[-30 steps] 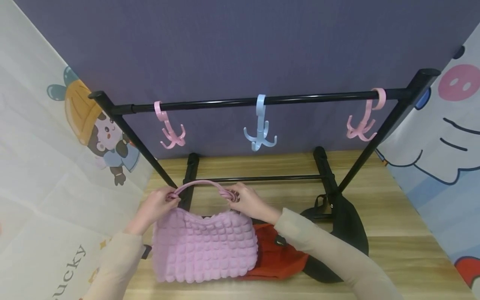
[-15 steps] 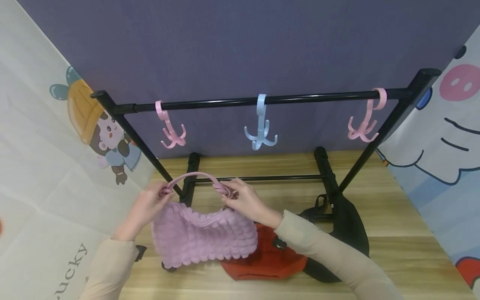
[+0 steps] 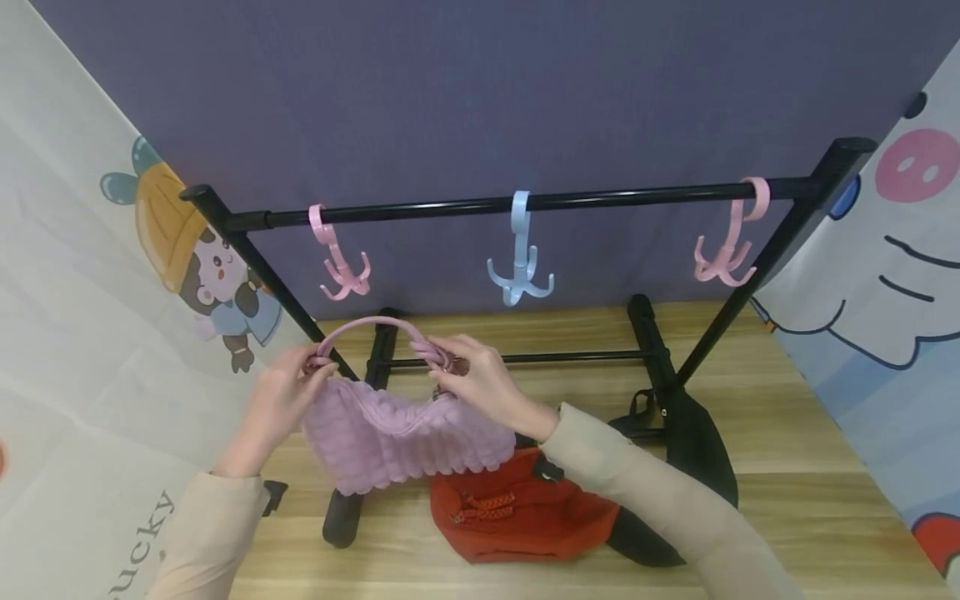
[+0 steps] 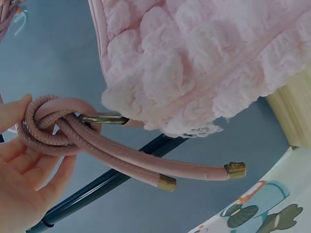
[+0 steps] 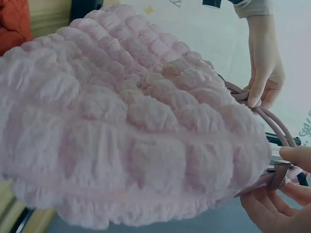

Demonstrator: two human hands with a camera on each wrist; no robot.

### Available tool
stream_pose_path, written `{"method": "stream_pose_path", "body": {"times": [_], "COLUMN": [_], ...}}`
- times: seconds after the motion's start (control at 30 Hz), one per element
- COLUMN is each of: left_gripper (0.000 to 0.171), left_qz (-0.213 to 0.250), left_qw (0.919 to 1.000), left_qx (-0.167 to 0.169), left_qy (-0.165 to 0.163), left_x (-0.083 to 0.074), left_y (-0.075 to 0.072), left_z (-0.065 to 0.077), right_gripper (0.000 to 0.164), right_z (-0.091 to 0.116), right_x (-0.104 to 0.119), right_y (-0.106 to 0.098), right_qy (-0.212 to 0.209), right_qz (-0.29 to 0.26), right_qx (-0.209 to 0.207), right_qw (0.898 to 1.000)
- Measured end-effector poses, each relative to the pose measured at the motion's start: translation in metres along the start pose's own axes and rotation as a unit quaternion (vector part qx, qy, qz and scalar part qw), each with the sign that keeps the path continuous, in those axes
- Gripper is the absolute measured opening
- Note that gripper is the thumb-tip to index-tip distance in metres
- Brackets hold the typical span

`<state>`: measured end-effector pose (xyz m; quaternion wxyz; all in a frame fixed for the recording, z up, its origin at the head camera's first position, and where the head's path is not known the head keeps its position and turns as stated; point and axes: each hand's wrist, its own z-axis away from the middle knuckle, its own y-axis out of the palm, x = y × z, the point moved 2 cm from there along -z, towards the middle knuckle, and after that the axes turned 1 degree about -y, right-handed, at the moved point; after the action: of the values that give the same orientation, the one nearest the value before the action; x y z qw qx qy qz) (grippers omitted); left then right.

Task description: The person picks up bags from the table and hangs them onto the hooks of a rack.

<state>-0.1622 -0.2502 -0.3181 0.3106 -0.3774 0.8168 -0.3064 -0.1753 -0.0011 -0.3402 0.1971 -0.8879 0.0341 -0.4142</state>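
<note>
A pink handbag [image 3: 405, 437] with a puffy, bubbled surface hangs in the air from both hands, tilted toward the rack in the head view. My left hand [image 3: 281, 400] pinches the left end of its strap [image 3: 372, 322]. Close up in the left wrist view, thumb and fingers hold the strap's knot [image 4: 73, 106], whose two gold-tipped ends hang loose. At the other end of the strap, my right hand [image 3: 486, 385] grips near a metal ring. The handbag [image 5: 141, 116] fills most of the right wrist view, with part of the right hand [image 5: 272, 208] at its edge.
A black rack's top bar [image 3: 427, 207] carries a left pink hook [image 3: 347, 271], a blue hook [image 3: 520, 271] and a right pink hook [image 3: 726, 258]. On the wooden floor lie a red bag [image 3: 517, 512] and a black bag [image 3: 701, 442], partly behind the right arm.
Both hands have raised the handbag and drawn it slightly left, toward the rack. Its bottom has swung up, uncovering more of the red bag and the rack's left foot.
</note>
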Motion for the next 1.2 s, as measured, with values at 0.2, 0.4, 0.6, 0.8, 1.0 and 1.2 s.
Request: {"method": "stream_pose_path", "body": {"times": [0.2,0.4,0.6,0.8,1.0,1.2], "left_gripper": [0.020,0.019,0.017,0.019,0.021,0.023], "left_qz": [-0.023,-0.032,-0.032,-0.036,-0.040,-0.045], "left_qw": [0.9991,0.9974,0.9944,0.9940,0.9940,0.9935], "left_qx": [-0.034,-0.062,-0.100,-0.100,-0.086,-0.077], "left_qy": [-0.011,-0.018,-0.008,-0.027,-0.054,-0.072], "left_x": [-0.003,-0.004,-0.006,-0.003,0.002,0.009], "left_y": [-0.009,-0.015,-0.019,-0.020,-0.020,-0.018], "left_z": [-0.010,-0.019,-0.028,-0.034,-0.040,-0.042], "right_gripper": [0.039,0.039,0.038,0.038,0.038,0.037], "right_z": [-0.016,-0.028,-0.037,-0.045,-0.055,-0.060], "right_x": [0.010,0.015,0.018,0.020,0.015,0.014], "right_y": [-0.004,-0.005,-0.005,-0.005,-0.005,-0.004], "right_qy": [-0.008,-0.005,-0.004,-0.005,0.033,0.044], "right_qz": [-0.014,-0.021,-0.029,-0.022,-0.011,0.020], "right_qx": [-0.008,-0.007,-0.005,0.005,0.024,0.043], "right_qw": [1.000,1.000,1.000,1.000,0.999,0.998]}}
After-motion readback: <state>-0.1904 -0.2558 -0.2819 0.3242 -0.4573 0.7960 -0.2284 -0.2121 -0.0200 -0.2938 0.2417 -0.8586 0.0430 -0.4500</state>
